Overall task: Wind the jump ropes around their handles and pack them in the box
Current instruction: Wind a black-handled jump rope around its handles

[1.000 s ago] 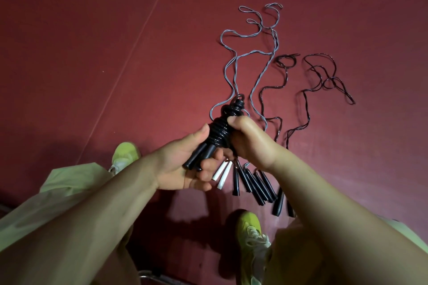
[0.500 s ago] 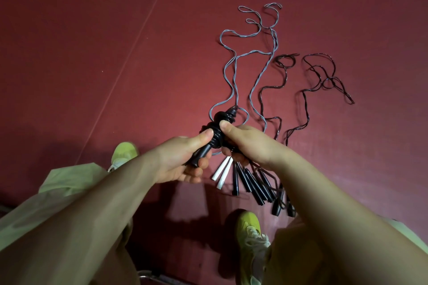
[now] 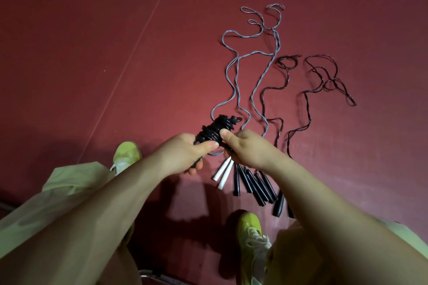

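Note:
A black jump rope [image 3: 214,131] is wound in coils around its black handles, held above the red floor. My left hand [image 3: 183,157] grips the lower end of the handles. My right hand [image 3: 249,149] pinches the wound coils with thumb on top. Below them on the floor lie a pair of white handles [image 3: 223,172] with a grey rope [image 3: 234,69] trailing away, and several black handles [image 3: 254,184] with dark ropes [image 3: 324,76] spread out to the right. No box is in view.
My two yellow-green shoes [image 3: 126,154] [image 3: 251,238] stand on the red floor [image 3: 92,53], close to the handles. A thin pale seam line runs diagonally across the floor at the left. A metal edge [image 3: 159,276] shows at the bottom.
The wound bundle tilted from pointing upward to lying more level and to the left. My right hand's thumb shifted along the coils, and both hands stayed on the bundle.

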The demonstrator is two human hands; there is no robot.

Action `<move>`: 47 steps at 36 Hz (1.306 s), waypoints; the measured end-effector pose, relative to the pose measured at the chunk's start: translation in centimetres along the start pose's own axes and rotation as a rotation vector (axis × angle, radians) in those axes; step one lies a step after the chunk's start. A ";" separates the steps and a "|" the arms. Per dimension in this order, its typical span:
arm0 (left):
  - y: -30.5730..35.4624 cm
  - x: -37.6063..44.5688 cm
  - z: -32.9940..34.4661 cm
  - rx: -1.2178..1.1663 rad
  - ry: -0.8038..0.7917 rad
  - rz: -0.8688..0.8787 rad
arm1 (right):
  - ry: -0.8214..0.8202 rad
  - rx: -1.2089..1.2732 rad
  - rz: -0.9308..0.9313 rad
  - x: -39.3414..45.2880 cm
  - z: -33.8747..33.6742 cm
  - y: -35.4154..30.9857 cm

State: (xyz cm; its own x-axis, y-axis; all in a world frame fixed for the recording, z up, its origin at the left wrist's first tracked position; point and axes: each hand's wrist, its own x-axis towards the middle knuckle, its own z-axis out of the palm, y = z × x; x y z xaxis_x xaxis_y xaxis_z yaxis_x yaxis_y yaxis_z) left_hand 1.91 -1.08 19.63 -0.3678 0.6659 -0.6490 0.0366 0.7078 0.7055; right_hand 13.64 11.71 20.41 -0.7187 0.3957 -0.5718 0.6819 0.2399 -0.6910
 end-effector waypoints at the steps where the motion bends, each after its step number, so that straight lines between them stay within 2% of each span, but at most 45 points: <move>1: -0.1 0.0 -0.1 0.070 0.012 0.023 | -0.003 0.006 -0.001 0.0 0.1 -0.1; 5: -0.3 -0.3 -0.6 0.316 0.060 0.056 | -0.043 0.082 0.040 0.0 0.5 -0.3; 10: 0.2 -1.2 -0.2 0.648 0.233 0.094 | -0.039 0.291 0.114 -0.2 1.1 -0.9; 14: 0.2 -1.4 0.1 0.748 0.312 0.173 | 0.016 0.355 0.139 0.0 1.3 -1.2; 17: 0.4 -1.5 0.2 0.619 0.257 0.154 | 0.055 0.374 0.146 0.0 1.2 -1.3; 23: 1.7 -1.5 0.0 -0.302 -0.099 -0.003 | 0.170 0.449 -0.002 -0.3 0.5 -1.9; 25: 2.1 -1.7 -0.5 -0.505 -0.223 -0.076 | 0.171 0.466 -0.056 -0.5 0.3 -1.9; 27: 2.1 -1.7 -1.1 -0.610 -0.320 -0.114 | 0.141 0.514 -0.101 -0.5 0.1 -1.9; 30: 2.2 -1.9 -1.4 -0.666 -0.345 -0.104 | 0.085 0.538 -0.115 -0.4 -0.2 -1.7; 35: 1.9 -1.4 -0.7 -0.622 -0.120 -0.039 | -0.022 0.504 -0.095 0.3 -0.2 -1.1; 47: 0.6 -0.1 -0.2 -0.319 0.124 0.028 | -0.005 0.297 0.052 -0.2 -0.8 -1.0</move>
State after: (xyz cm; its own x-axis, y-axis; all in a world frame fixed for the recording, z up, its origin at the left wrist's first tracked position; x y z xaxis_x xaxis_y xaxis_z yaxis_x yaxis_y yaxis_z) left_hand 1.73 -0.75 20.19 -0.4820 0.6364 -0.6023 -0.2367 0.5672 0.7888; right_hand 13.19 12.14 21.58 -0.6849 0.3965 -0.6113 0.6486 -0.0505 -0.7594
